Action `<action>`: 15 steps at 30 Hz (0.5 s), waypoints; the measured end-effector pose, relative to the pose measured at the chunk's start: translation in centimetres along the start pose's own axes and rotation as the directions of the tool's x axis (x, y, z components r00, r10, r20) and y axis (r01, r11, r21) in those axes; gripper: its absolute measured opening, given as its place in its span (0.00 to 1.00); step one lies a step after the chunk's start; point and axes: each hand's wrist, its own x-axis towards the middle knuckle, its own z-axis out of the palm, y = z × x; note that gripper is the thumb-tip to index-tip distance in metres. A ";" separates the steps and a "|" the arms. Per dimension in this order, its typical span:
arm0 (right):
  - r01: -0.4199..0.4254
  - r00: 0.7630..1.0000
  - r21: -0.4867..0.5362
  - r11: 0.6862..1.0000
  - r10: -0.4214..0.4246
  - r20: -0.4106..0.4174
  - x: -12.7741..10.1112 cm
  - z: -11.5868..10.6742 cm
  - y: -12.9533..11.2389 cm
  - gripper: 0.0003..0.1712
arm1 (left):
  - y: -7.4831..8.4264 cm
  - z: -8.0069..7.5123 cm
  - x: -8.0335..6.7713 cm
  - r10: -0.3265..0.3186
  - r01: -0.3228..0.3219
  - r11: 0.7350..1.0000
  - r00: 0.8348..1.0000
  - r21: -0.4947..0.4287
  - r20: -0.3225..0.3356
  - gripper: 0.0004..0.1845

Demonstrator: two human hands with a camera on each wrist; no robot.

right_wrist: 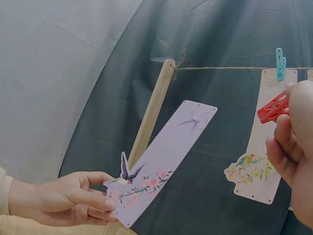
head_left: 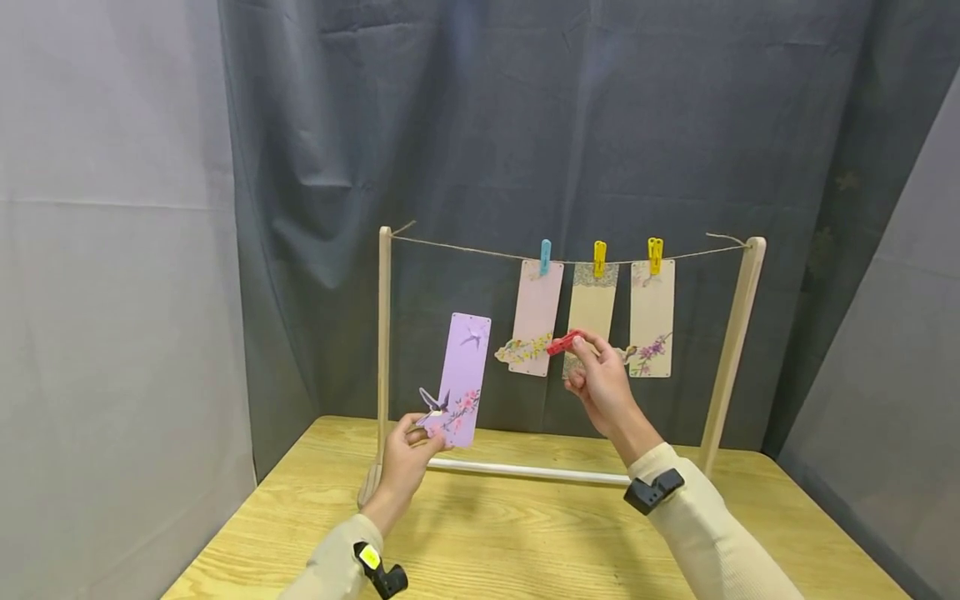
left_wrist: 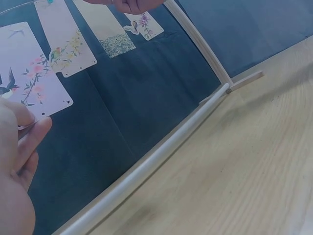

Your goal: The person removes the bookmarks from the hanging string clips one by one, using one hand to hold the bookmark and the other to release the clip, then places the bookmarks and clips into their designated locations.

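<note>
Left hand [head_left: 405, 462] pinches the lilac card [head_left: 461, 379] by its lower corner; right hand [head_left: 600, 383] nips a red peg [head_left: 564, 342] between thumb and fingertips.
Left to right: the left post [head_left: 384, 333] of the wooden frame, the lilac card held upright and well below the twine [head_left: 465, 248], then three cards hanging under a blue peg [head_left: 545, 256] and two yellow pegs [head_left: 599, 257]. A good pinning, I judge, means lifting the card's top edge level with the twine in the free stretch beside the blue peg, squeezing the red peg wide, and seating it over card and twine together before letting go.
</note>
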 end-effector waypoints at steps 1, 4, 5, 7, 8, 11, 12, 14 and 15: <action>0.002 1.000 -0.012 1.000 -0.002 -0.001 -0.1 -0.1 0.1 0.34 | 0.0 0.0 -0.1 0.005 -0.005 1.000 1.000 -0.005 -0.001 0.16; 0.013 1.000 -0.041 0.999 -0.013 0.002 -0.3 -0.4 0.1 0.35 | -0.2 -0.1 -0.3 0.015 -0.015 1.000 1.000 0.003 -0.004 0.18; 0.016 1.000 -0.050 0.999 -0.016 0.001 -0.4 -0.4 0.2 0.34 | -0.2 -0.1 -0.4 0.015 -0.015 1.000 1.000 0.006 -0.007 0.18; 0.020 1.000 -0.058 0.998 -0.020 -0.002 -0.5 -0.6 0.3 0.33 | -0.4 -0.2 -0.5 0.010 -0.010 1.000 1.000 0.009 -0.010 0.19; 0.022 1.000 -0.064 0.998 -0.022 -0.003 -0.6 -0.7 0.4 0.33 | -0.5 -0.3 -0.6 0.007 -0.007 1.000 1.000 0.008 -0.011 0.20; 0.021 1.000 -0.080 0.997 -0.022 -0.014 -0.8 -1.2 0.8 0.32 | -0.7 -0.5 -0.8 0.000 0.000 1.000 1.000 -0.004 -0.015 0.23; 0.018 1.000 -0.081 0.997 -0.020 -0.018 -0.8 -1.3 0.9 0.32 | -0.8 -0.5 -0.8 -0.001 0.001 1.000 1.000 -0.010 -0.019 0.23; 0.012 1.000 -0.092 0.996 -0.015 -0.027 -1.0 -1.7 1.1 0.32 | -0.9 -0.6 -1.0 -0.002 0.002 1.000 1.000 -0.017 -0.022 0.25; 0.010 0.999 -0.100 0.995 -0.013 -0.032 -1.1 -1.9 1.2 0.32 | -0.9 -0.6 -1.1 -0.003 0.003 1.000 1.000 -0.019 -0.022 0.26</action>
